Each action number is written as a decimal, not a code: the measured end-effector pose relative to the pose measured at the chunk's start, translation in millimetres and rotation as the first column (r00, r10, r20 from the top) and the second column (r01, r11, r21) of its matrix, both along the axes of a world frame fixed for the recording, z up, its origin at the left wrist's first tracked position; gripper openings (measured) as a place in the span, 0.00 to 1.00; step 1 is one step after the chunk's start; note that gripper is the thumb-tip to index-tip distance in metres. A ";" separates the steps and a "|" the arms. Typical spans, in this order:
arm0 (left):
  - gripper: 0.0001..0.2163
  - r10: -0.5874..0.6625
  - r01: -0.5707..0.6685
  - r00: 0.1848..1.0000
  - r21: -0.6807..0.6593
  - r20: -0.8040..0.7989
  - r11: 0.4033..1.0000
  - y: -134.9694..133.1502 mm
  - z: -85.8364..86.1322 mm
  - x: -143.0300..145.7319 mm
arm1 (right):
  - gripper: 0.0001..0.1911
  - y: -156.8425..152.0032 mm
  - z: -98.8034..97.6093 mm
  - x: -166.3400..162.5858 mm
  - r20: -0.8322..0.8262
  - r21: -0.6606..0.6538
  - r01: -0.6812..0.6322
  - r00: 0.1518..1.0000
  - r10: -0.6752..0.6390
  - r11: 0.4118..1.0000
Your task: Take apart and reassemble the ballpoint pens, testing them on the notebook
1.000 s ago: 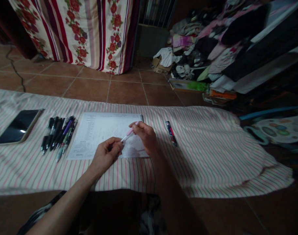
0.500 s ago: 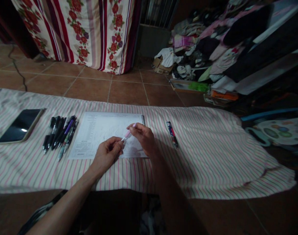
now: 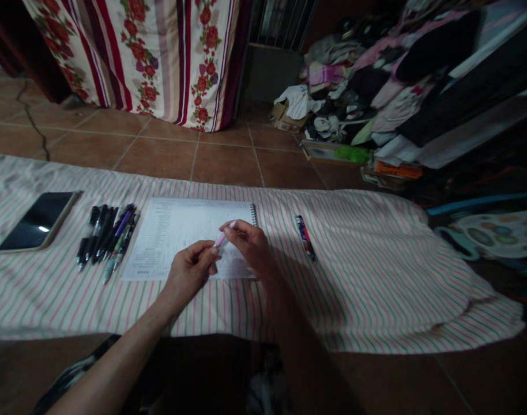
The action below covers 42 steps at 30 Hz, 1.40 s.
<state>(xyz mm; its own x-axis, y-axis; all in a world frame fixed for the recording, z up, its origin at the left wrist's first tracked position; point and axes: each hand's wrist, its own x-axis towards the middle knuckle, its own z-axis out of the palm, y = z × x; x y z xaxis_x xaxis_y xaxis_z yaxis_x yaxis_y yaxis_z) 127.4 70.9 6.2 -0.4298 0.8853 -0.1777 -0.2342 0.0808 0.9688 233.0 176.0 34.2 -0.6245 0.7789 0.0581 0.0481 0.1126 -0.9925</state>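
Between my two hands a slim pink-and-white pen (image 3: 221,238) slants up to the right. My left hand (image 3: 195,260) pinches its lower end between thumb and fingertips. At the upper end, the thumb and fingers of my right hand (image 3: 248,240) close on the pink part. Both hands hover above a spiral-bound notebook (image 3: 160,230) lying flat, its coil on the right and printed lines on its left side. The lower tip of the pen is hidden in the left fingers.
Several dark pens (image 3: 108,236) lie in a bunch left of the notebook, with a phone (image 3: 38,222) beyond them. A red-and-dark pen (image 3: 305,237) rests on the right. A striped cloth (image 3: 376,271) covers the low table. Piled clothes (image 3: 332,75) lie behind.
My right hand has shifted slightly left and down toward my left hand. The pen's pink part now sits nearer the left fingers, and less white shows between the hands.
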 end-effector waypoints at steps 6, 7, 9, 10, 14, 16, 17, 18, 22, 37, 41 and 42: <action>0.15 0.029 -0.029 0.997 -0.008 0.077 1.000 0.2 6.0 3.7 | 0.12 -1.0 1.6 0.3 0.008 0.025 0.002 1.000 -0.002 1.000; 0.15 0.031 -0.030 0.997 -0.012 0.078 0.999 0.0 7.1 4.1 | 0.12 -1.1 1.8 0.3 0.014 0.028 0.006 1.000 -0.007 1.000; 0.15 0.030 -0.028 0.997 -0.025 0.071 0.999 -0.3 8.3 4.5 | 0.12 -1.4 1.9 0.3 0.022 0.036 0.013 1.000 -0.014 0.999; 0.15 0.028 -0.026 0.997 -0.031 0.065 0.999 -0.4 8.3 4.4 | 0.12 -1.5 1.8 0.3 0.026 0.040 0.014 1.000 -0.015 0.999; 0.16 0.010 -0.008 0.999 -0.025 0.047 1.000 -0.4 5.1 2.6 | 0.12 -1.8 0.7 -0.3 0.027 0.050 0.014 1.000 -0.016 0.999; 0.16 -0.005 0.005 0.999 -0.013 0.041 1.000 -0.5 3.0 1.5 | 0.12 -1.9 0.4 -0.6 0.024 0.042 0.010 1.000 -0.012 0.999; 0.16 -0.011 0.011 0.999 -0.009 0.036 1.000 -0.5 2.3 1.0 | 0.12 -1.9 0.4 -0.8 0.023 0.038 0.010 1.000 -0.011 0.999; 0.16 -0.014 0.014 0.999 -0.006 0.032 1.000 -0.6 1.8 0.5 | 0.12 -2.0 0.4 -0.9 0.025 0.035 0.011 1.000 -0.011 0.999; 0.16 -0.015 0.015 1.000 -0.016 0.016 1.000 -0.7 1.5 -0.4 | 0.12 -2.1 0.4 -1.3 0.020 0.024 0.019 1.000 -0.019 1.000; 0.16 0.019 -0.019 0.999 -0.014 0.027 1.000 -0.6 -2.0 -2.3 | 0.12 -3.3 -2.9 -2.5 0.040 -0.013 0.039 0.998 -0.039 0.999; 0.14 0.044 -0.044 0.999 -0.013 -0.020 0.999 -0.7 3.1 -0.3 | 0.12 -5.2 -2.1 -4.7 0.043 -0.003 0.072 0.996 -0.072 0.997; 0.13 0.048 -0.048 0.998 -0.011 -0.040 0.999 -0.9 4.1 -0.1 | 0.11 -5.9 -1.8 -5.3 0.045 -0.001 0.076 0.996 -0.076 0.997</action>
<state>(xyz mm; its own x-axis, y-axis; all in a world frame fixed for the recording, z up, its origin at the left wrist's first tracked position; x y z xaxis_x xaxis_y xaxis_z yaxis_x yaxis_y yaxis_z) 127.3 70.0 10.2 -0.4788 0.8613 -0.1698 -0.1991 0.0818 0.9765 227.7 170.1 32.3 -0.5654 0.8243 0.0293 0.1007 0.1043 -0.9894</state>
